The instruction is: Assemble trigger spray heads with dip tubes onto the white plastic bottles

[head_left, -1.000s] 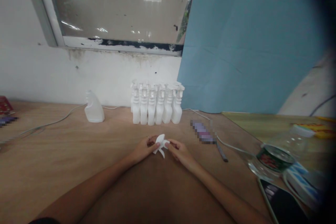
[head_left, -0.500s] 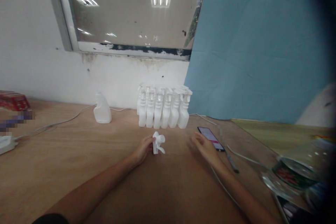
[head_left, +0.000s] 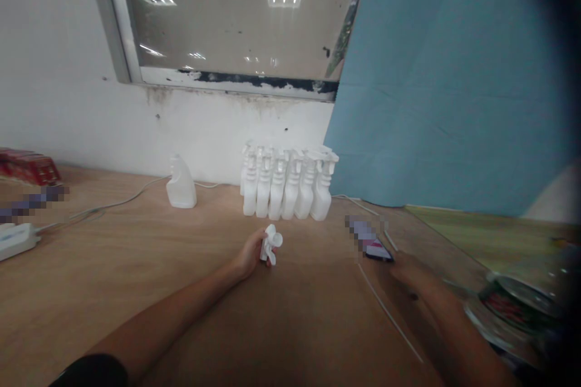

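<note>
My left hand (head_left: 251,252) is closed around a white trigger spray head (head_left: 271,243), holding it above the table in front of me. The round collar of the spray head faces right and its trigger hangs down. To the right, my right hand (head_left: 411,271) is low over the table beside the lit phone (head_left: 374,245); motion blur hides its fingers and whatever they may hold. A thin white tube or cord (head_left: 385,308) lies between my arms. Beyond my hands, several white spray bottles (head_left: 284,187) with trigger heads stand in tight rows. One white bottle without a head (head_left: 181,184) stands apart at left.
A white cable (head_left: 131,193) runs along the back of the wooden table (head_left: 218,314). At left are a red box (head_left: 34,167) and a white power strip (head_left: 17,242). A large clear bottle with a green label (head_left: 517,302) is at far right, near my right forearm.
My right hand has let go of the spray head and moved right, past the lit phone. My left hand still holds the spray head, now turned. The camera view has shifted left.
</note>
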Demonstrator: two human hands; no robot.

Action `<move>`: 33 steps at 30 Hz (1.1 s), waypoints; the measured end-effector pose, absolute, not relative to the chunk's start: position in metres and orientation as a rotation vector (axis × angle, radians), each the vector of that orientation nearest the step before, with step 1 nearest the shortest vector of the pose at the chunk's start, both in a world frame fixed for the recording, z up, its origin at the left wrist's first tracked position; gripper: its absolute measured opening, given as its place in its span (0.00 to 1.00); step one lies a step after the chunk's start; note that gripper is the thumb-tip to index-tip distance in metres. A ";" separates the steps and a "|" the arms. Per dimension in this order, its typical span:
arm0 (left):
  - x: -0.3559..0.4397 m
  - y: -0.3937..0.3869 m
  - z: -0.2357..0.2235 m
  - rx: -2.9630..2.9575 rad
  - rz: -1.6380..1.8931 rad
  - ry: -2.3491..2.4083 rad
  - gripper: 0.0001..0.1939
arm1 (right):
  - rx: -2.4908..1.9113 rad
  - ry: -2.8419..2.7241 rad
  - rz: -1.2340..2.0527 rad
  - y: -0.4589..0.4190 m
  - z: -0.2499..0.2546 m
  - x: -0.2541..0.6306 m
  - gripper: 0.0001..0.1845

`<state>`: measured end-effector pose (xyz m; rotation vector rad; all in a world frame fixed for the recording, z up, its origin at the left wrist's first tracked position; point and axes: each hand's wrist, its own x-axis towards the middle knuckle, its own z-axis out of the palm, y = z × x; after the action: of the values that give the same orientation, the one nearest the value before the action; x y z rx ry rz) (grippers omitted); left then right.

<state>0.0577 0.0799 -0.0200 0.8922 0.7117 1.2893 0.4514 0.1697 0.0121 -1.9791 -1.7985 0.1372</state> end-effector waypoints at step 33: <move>0.052 0.076 -0.017 1.052 1.307 1.070 0.25 | -0.708 -1.791 1.148 0.047 0.005 0.278 0.12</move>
<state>0.0525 0.0760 -0.0170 1.0524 1.0700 1.3068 0.2775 0.0465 0.0052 -0.7082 -1.7906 1.1482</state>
